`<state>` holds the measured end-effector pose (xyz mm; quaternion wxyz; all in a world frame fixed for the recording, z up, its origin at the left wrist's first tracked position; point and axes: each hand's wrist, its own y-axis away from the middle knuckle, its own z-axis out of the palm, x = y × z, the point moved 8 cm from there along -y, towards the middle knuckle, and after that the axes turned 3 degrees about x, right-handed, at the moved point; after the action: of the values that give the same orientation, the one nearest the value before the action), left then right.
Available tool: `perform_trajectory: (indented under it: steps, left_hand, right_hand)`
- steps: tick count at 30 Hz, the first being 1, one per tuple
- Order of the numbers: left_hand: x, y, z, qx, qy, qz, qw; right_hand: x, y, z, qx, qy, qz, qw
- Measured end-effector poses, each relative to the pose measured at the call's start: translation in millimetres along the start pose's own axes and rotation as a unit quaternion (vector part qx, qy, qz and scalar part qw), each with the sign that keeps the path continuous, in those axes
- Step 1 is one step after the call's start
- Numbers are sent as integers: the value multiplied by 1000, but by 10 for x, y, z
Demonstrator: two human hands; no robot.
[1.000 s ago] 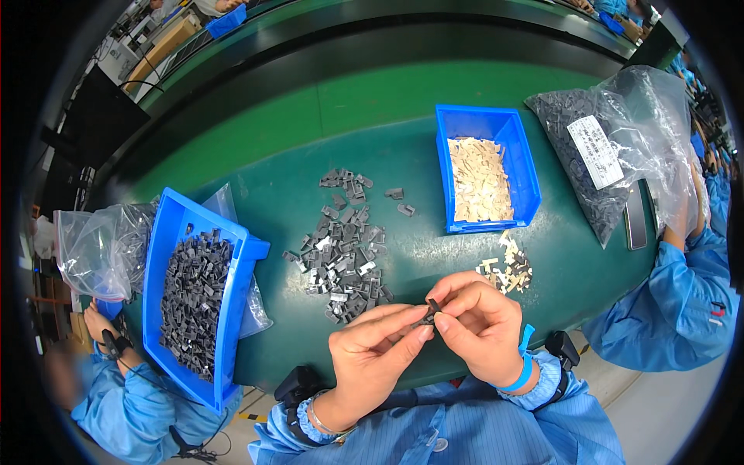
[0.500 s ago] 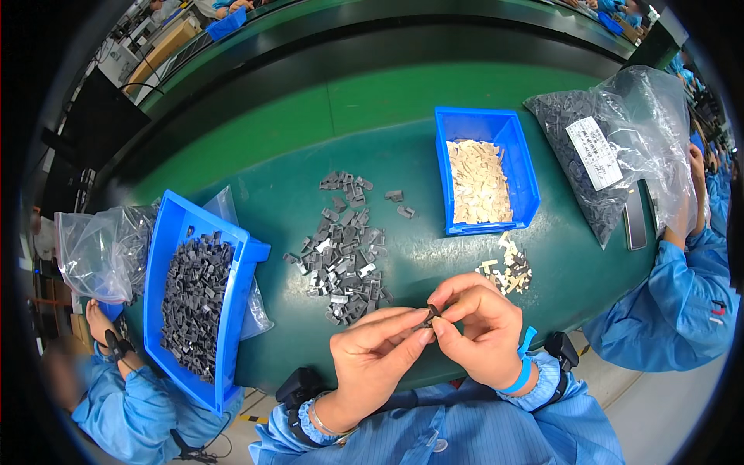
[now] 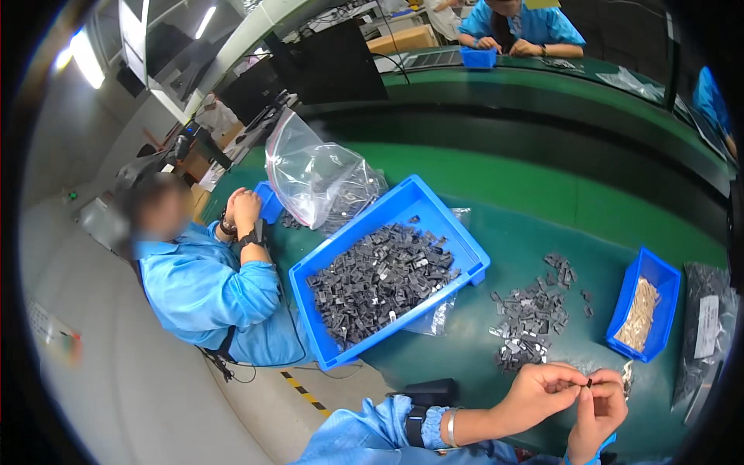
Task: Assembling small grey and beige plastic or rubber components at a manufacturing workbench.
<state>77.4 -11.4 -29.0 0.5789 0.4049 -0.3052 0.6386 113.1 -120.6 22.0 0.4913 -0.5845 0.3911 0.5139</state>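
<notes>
At the lower right, my left hand (image 3: pixel 540 395) and my right hand (image 3: pixel 601 403) meet fingertip to fingertip. Both pinch one small dark plastic part (image 3: pixel 589 383), mostly covered by the fingers. Just beyond my left hand lies a loose pile of dark grey plastic parts (image 3: pixel 535 314) on the green table. Small cream-coloured pieces (image 3: pixel 627 376) lie beside my right hand, partly hidden by it. Behind them stands a blue bin (image 3: pixel 673 298) holding many cream pieces (image 3: pixel 640 314).
A large blue bin (image 3: pixel 306 314) full of dark parts stands left of the pile, near a clear bag (image 3: pixel 333 182). A filled, labelled bag (image 3: pixel 707 325) lies at the far right. One co-worker (image 3: pixel 209 271) sits at the left; another person (image 3: pixel 521 31) works across the bench.
My view has swung to the left, so the table and my hands now appear farther right. Both hands still pinch the small dark part.
</notes>
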Motion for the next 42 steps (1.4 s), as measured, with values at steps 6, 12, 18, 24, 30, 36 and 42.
perform_trajectory:
  steps: [6, 12, 18, 24, 30, 36, 42]
  left_hand:
    - [173, 41, 69, 25, 11, 59, 998]
    - [225, 29, 82, 10, 13, 44, 999]
    - [226, 50, 64, 16, -16, 57, 998]
    - [274, 76, 100, 4, -18, 102, 995]
    - [514, 55, 31, -29, -131, 86, 987]
    - [615, 22, 41, -59, -173, 124, 975]
    - [432, 76, 164, -94, -100, 52, 989]
  right_hand:
    - [-207, 70, 50, -25, 1, -28, 999]
    - [-254, 58, 8, -17, 29, -41, 999]
    - [-243, 45, 11, -44, 31, -50, 997]
    - [-277, 39, 8, -58, 31, -61, 996]
    - [-61, -44, 33, -71, 40, -79, 993]
    - [-110, -135, 59, -115, 22, -67, 991]
    - [119, 0, 85, -210, -257, 132, 934]
